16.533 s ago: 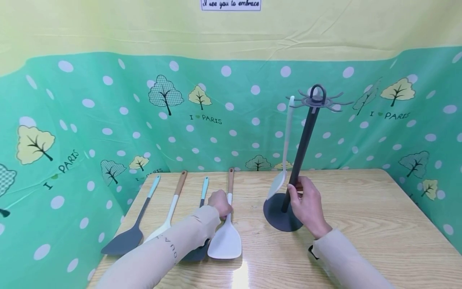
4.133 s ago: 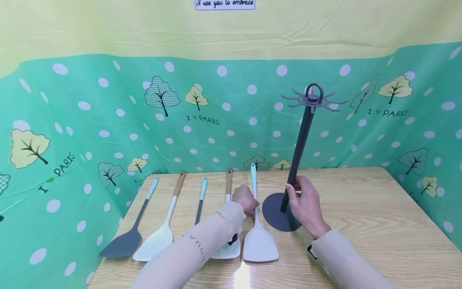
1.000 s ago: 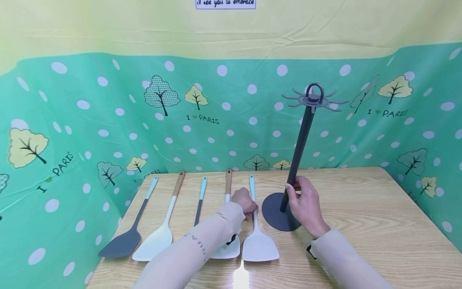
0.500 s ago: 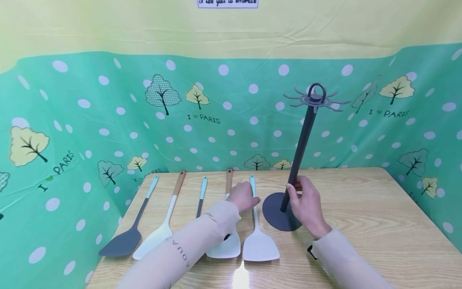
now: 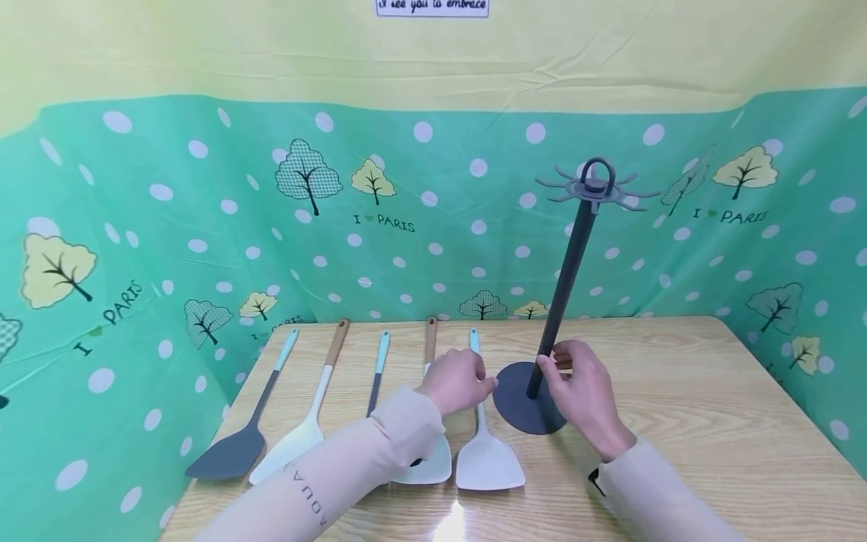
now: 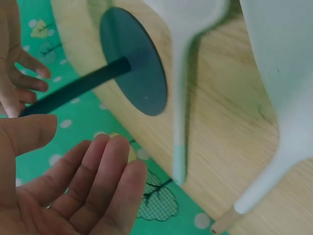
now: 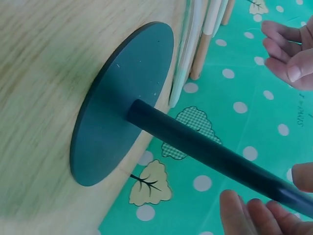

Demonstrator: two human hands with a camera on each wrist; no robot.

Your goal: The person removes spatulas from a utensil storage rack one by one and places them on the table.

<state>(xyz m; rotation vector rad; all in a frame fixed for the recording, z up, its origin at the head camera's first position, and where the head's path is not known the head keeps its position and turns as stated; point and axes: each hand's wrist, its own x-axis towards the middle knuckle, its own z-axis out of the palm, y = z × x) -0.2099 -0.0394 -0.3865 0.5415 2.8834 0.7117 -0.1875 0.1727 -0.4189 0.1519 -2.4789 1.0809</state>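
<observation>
In the head view my left hand (image 5: 459,382) hovers over the white spatula with a teal handle (image 5: 489,463), which lies on the table. Its loosely bent fingers hold nothing in the left wrist view. My right hand (image 5: 584,391) is beside the lower pole of the dark utensil stand (image 5: 570,278). In the right wrist view, thumb and fingers (image 7: 254,215) are spread on either side of the pole, with a gap under it. The stand is upright on its round base (image 5: 521,406), and its hooks carry nothing.
Left of the teal-handled spatula lie a white spatula with a brown handle (image 5: 430,346), a grey-shafted utensil (image 5: 381,361) partly under my sleeve, another white spatula (image 5: 298,444) and a grey spatula (image 5: 233,454). A green dotted cloth (image 5: 379,271) hangs behind the wooden table (image 5: 677,399).
The teal-handled white spatula hung on the stand at first; later it lies on the table. My left hand has let go of it and lifted off. My right hand has loosened from the pole.
</observation>
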